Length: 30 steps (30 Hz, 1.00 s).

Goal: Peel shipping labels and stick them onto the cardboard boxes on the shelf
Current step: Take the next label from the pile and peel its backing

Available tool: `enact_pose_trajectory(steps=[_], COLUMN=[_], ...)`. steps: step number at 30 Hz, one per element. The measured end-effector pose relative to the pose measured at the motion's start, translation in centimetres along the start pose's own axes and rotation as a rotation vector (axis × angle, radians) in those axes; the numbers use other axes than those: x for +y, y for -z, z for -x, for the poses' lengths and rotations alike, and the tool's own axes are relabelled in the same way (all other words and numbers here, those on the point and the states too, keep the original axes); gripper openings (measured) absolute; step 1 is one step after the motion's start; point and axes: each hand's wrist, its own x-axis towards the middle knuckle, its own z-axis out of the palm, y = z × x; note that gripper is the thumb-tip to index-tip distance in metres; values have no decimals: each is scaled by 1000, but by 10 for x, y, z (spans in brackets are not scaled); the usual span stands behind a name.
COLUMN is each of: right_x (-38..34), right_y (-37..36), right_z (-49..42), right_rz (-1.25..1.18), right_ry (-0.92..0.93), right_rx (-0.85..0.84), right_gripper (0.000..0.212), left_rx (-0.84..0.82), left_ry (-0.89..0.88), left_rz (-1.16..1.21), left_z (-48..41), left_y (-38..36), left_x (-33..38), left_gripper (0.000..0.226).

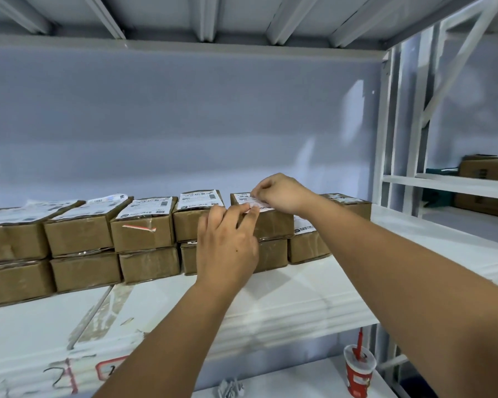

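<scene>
A row of brown cardboard boxes stacked two high stands on the white shelf (299, 288). Several top boxes carry white labels, such as the labelled box (199, 214). A white shipping label (252, 201) lies on top of the fifth box (273, 225). My right hand (279, 193) pinches the label's far edge with curled fingers. My left hand (227, 242) is at the box's front, its fingertips pinching the label's near edge. Most of the label is hidden by both hands.
A lower box (308, 248) with a label stands right of the stack. A red paper cup with a straw (358, 372) sits on the shelf below, near crumpled paper (230, 389). More boxes (486, 185) sit on the right-hand rack.
</scene>
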Motion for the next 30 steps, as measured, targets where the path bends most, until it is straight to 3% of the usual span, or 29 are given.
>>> enact_pose_trajectory(steps=[4, 9, 11, 17, 20, 24, 30], right_x=[16, 33, 34, 27, 22, 30, 100], right_y=[-2, -10, -12, -19, -19, -5, 33], right_z=[31, 48, 47, 36, 38, 40, 17], right_rz=[-200, -175, -150, -36, -56, -207, -131], right_ry=[40, 198, 217, 234, 240, 144, -183], right_rx=[186, 301, 336, 379, 274, 254, 647], right_gripper=[31, 14, 19, 26, 31, 28, 19], left_rx=[-21, -98, -135, -169, -170, -191, -238], left_ry=[-3, 5, 15, 29, 40, 47, -158], left_rz=[-43, -96, -93, -103, -113, -107, -99], left_z=[3, 4, 4, 4, 4, 6, 9], left_y=[3, 7, 8, 7, 7, 6, 7], left_x=[2, 4, 5, 5, 4, 4, 6], left_gripper=[50, 57, 60, 54, 54, 55, 41])
